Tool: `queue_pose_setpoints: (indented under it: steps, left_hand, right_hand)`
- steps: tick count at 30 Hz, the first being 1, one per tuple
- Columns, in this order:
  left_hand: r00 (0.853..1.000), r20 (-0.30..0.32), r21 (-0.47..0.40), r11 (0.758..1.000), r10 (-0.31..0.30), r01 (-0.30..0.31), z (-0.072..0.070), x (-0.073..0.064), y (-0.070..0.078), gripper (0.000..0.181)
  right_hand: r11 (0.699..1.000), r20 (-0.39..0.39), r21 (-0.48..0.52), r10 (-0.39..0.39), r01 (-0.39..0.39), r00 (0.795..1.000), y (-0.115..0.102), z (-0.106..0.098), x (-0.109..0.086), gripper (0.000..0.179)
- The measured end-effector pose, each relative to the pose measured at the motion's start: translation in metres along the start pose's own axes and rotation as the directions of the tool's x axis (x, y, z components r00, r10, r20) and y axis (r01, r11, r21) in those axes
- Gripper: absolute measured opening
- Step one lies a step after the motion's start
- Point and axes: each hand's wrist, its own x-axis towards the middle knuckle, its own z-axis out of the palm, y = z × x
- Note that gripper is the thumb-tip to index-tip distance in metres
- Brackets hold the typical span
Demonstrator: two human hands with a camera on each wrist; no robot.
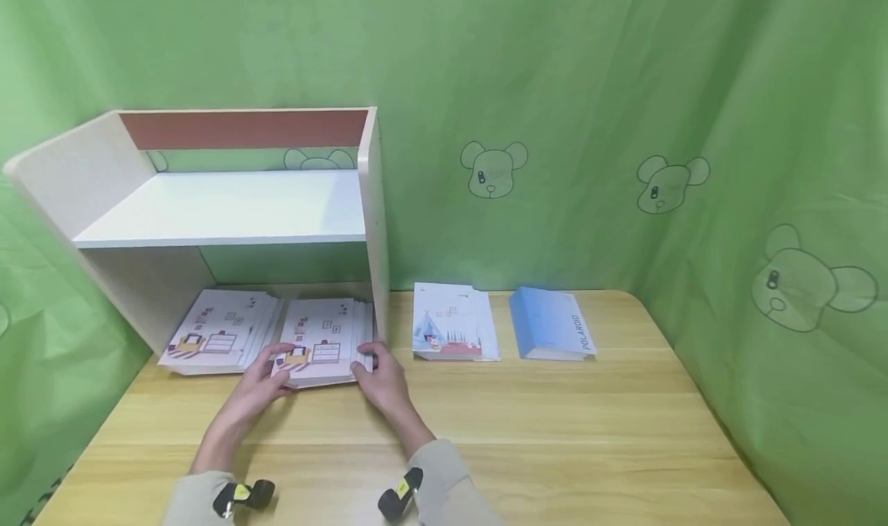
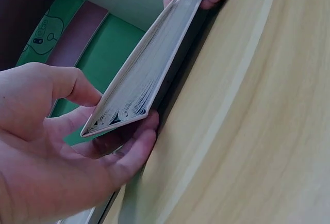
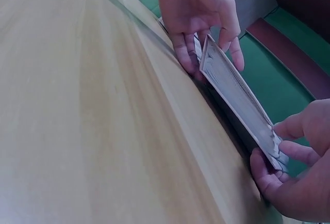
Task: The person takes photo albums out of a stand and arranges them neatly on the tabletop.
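Note:
Both hands grip one photo album (image 1: 321, 339) with a white cover showing a yellow toy-like picture and a small shelf drawing. My left hand (image 1: 255, 389) holds its left edge, thumb on the cover side and fingers beneath, as the left wrist view shows. On the opposite edge, my right hand (image 1: 383, 379) pinches it between thumb and fingers. The album's page edges (image 2: 147, 64) face the wrist cameras, and its front is tipped up off the table. It lies partly inside the lower compartment of the bookshelf (image 1: 372, 225), beside a matching album (image 1: 220, 333) at the left.
Right of the bookshelf, a white album with a tent picture (image 1: 447, 322) and a blue album marked POLAROID (image 1: 555, 322) lie on the wooden table (image 1: 555, 426). The white upper shelf board (image 1: 236, 206) overhangs the lower compartment. A green curtain (image 1: 583, 63) surrounds the table.

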Motion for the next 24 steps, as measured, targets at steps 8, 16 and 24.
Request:
queue_pose_setpoints:
  steps: [8,16,24]
  left_hand:
    - [0.999,0.048,-0.123,0.992,-0.005,0.011,-0.005,0.001,-0.008,0.07]
    - [0.999,0.051,-0.162,0.987,0.003,0.005,-0.006,0.0,-0.01,0.072]
    - [0.998,0.053,-0.202,0.979,-0.018,0.028,-0.008,-0.013,-0.004,0.074]
  right_hand:
    - [0.999,0.011,0.035,0.022,-0.023,1.0,0.004,0.0,0.0,0.032]
    - [0.995,0.051,0.09,0.029,-0.034,0.998,0.007,-0.002,0.001,0.044]
    - [0.988,0.104,0.14,0.045,-0.059,0.994,0.007,-0.005,-0.002,0.054]
